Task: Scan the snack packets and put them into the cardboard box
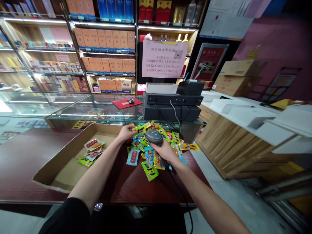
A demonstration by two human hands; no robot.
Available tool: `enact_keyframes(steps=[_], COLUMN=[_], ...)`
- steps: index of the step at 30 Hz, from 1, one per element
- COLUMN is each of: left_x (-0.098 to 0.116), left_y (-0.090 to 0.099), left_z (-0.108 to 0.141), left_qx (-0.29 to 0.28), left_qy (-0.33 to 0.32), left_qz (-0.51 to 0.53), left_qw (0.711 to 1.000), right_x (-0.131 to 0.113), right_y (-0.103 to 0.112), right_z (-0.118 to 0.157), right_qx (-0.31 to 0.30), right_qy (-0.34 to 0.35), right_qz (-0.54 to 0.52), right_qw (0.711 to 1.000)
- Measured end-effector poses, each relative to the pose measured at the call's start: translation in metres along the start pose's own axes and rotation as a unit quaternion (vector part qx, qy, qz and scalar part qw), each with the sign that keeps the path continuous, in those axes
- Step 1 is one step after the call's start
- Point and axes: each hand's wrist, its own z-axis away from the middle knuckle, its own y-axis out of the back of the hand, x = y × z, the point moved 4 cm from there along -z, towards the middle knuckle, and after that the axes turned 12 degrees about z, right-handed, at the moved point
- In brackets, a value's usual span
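One barcode scanner sat in my right hand, over piled snack packets; my left hand, fingers narrowed, met a yellow-green packet, grip unclear to me. Left of it lay a cardboard tray.

The head camera looks down from close above the left hand and right hand, forward to shelves.

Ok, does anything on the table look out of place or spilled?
One yellow packet seems to jut past the right edge of the table, sticking out from the loose heap of packets. I see no spill.
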Motion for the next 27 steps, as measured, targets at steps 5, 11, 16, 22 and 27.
enact_keyframes(steps=[5,11,16,22,27], left_x=[0.027,0.034,0.035,0.035,0.032], left_y=[0.025,0.048,0.055,0.055,0.055], left_z=[0.011,0.018,0.019,0.02,0.018], left_qx=[-0.034,-0.051,-0.053,-0.05,-0.045], left_qy=[0.064,0.102,0.117,0.129,0.123], left_qz=[0.194,0.271,0.281,0.279,0.259], left_qw=[0.978,0.956,0.951,0.95,0.957], right_x=[-0.021,-0.036,-0.039,-0.037,-0.034], right_y=[-0.018,-0.041,-0.045,-0.046,-0.047], right_z=[-0.001,0.0,0.002,0.0,-0.001], right_qx=[-0.008,-0.027,-0.03,-0.028,-0.028], right_qy=[0.004,0.024,0.028,0.042,0.043], right_qz=[-0.009,-0.002,0.013,0.022,0.014], right_qw=[1.0,0.999,0.999,0.998,0.999])
